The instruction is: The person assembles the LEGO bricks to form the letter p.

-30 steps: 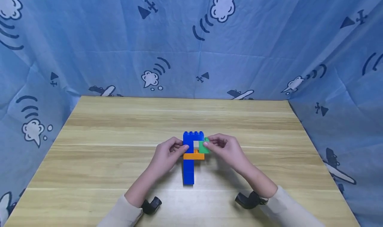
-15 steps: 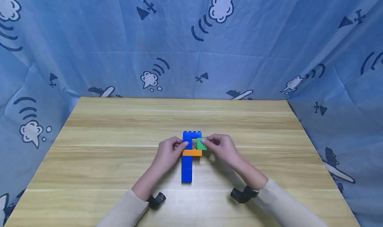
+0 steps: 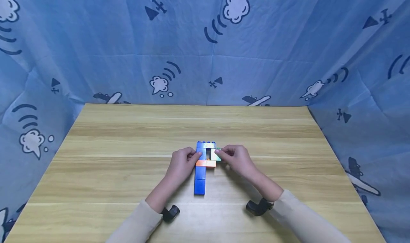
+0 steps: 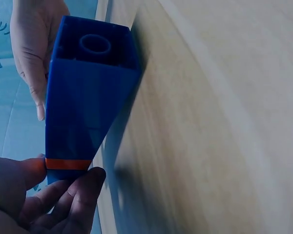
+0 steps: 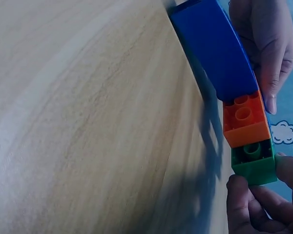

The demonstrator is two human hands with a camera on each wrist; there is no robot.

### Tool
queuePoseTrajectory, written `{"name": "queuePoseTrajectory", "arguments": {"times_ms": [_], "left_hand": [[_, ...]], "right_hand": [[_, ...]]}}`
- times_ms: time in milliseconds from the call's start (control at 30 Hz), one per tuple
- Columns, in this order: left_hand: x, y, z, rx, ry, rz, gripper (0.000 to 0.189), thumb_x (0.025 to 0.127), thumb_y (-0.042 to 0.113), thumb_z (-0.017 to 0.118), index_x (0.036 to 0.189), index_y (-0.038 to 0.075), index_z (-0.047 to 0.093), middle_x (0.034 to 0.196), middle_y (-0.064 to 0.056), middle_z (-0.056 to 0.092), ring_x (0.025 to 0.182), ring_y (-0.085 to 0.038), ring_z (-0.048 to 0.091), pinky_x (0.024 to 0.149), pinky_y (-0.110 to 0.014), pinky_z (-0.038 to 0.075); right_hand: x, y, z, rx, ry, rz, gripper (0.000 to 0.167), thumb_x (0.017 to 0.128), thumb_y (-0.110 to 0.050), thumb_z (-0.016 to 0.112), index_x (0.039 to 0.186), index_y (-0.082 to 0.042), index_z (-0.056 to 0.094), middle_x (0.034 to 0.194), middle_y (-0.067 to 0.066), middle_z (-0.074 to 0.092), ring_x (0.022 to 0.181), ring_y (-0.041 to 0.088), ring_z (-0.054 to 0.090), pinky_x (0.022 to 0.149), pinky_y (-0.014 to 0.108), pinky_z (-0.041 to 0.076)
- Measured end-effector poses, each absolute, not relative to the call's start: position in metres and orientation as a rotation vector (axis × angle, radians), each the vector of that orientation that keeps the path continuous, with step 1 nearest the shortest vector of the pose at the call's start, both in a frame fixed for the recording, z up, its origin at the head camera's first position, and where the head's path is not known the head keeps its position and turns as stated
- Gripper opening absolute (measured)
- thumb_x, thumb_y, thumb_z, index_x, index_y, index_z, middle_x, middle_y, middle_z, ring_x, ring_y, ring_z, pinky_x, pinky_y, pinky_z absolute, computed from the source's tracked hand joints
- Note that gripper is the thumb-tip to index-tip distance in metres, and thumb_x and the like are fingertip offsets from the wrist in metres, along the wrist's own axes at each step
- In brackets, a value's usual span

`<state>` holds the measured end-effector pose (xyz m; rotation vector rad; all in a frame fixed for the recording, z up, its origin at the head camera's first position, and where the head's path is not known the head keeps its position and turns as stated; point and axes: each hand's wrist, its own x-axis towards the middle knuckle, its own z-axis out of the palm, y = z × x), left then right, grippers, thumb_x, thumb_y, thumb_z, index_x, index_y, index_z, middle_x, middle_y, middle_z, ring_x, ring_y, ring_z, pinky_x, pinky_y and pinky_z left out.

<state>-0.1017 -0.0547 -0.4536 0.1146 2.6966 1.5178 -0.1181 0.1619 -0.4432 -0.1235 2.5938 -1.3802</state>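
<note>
A P-shaped build of toy building blocks is held over the table, pinched from both sides. Its blue stem [image 3: 200,180] points toward the person, and an orange block [image 3: 205,163] crosses above it. A studded blue block [image 3: 206,144] forms the far end. My left hand [image 3: 182,163] pinches the blue part on the left side, just beyond the orange block. On the opposite side, my right hand [image 3: 237,161] pinches a green block [image 5: 256,168] between thumb and fingers. The green block sits offset outward from the orange one, its hollow underside partly showing in the right wrist view.
A wooden table [image 3: 128,129] lies beneath, with blue patterned cloth [image 3: 192,40] rising behind it and on both sides. Black wrist devices [image 3: 171,213] are strapped at both wrists. The build casts a shadow on the tabletop in the wrist views.
The build and both hands have shifted slightly left, and the stem's near end has moved a little away from the person. Both hands keep their grips. The orange and green faces now look paler with glare.
</note>
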Motion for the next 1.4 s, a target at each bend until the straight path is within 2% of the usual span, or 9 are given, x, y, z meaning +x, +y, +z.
{"name": "queuePoseTrajectory", "arguments": {"times_ms": [200, 367, 1000, 1233, 1400], "left_hand": [[-0.103, -0.052, -0.456, 0.073, 2.716, 1.481, 0.024, 0.1, 0.023, 0.071, 0.087, 0.003, 0.076, 0.068, -0.001, 0.062, 0.063, -0.01, 0.051, 0.055, -0.019, 0.043], [-0.102, -0.051, -0.455, 0.056, 2.724, 1.461, 0.024, 0.1, 0.023, 0.071, 0.087, 0.003, 0.076, 0.068, -0.001, 0.063, 0.064, -0.01, 0.052, 0.055, -0.02, 0.044], [-0.104, -0.05, -0.455, 0.026, 2.688, 1.439, 0.024, 0.101, 0.023, 0.071, 0.088, 0.002, 0.074, 0.071, -0.003, 0.065, 0.063, -0.012, 0.052, 0.054, -0.019, 0.042], [-0.105, -0.047, -0.455, -0.015, 2.689, 1.424, 0.023, 0.1, 0.023, 0.072, 0.091, 0.001, 0.074, 0.075, -0.005, 0.068, 0.066, -0.011, 0.057, 0.056, -0.019, 0.047], [-0.105, -0.046, -0.456, -0.044, 2.685, 1.414, 0.023, 0.1, 0.023, 0.072, 0.091, 0.002, 0.074, 0.073, -0.004, 0.067, 0.067, -0.012, 0.056, 0.056, -0.019, 0.046]], "right_hand": [[-0.121, 0.162, -0.449, -0.124, 2.587, -1.385, 0.025, 0.101, -0.026, 0.071, 0.104, -0.002, 0.08, 0.082, 0.009, 0.077, 0.07, 0.018, 0.069, 0.058, 0.022, 0.055], [-0.122, 0.162, -0.451, -0.11, 2.565, -1.389, 0.025, 0.101, -0.025, 0.071, 0.103, -0.002, 0.079, 0.08, 0.01, 0.076, 0.066, 0.016, 0.065, 0.054, 0.023, 0.055], [-0.123, 0.161, -0.454, -0.124, 2.591, -1.318, 0.025, 0.103, -0.026, 0.068, 0.102, -0.004, 0.08, 0.08, 0.008, 0.072, 0.066, 0.014, 0.059, 0.053, 0.022, 0.052], [-0.122, 0.16, -0.456, -0.121, 2.62, -1.273, 0.024, 0.103, -0.026, 0.068, 0.1, -0.005, 0.08, 0.082, 0.006, 0.072, 0.07, 0.014, 0.056, 0.054, 0.02, 0.047], [-0.123, 0.159, -0.457, -0.115, 2.627, -1.264, 0.024, 0.103, -0.026, 0.068, 0.1, -0.005, 0.079, 0.081, 0.005, 0.07, 0.067, 0.014, 0.055, 0.053, 0.02, 0.046]]}}
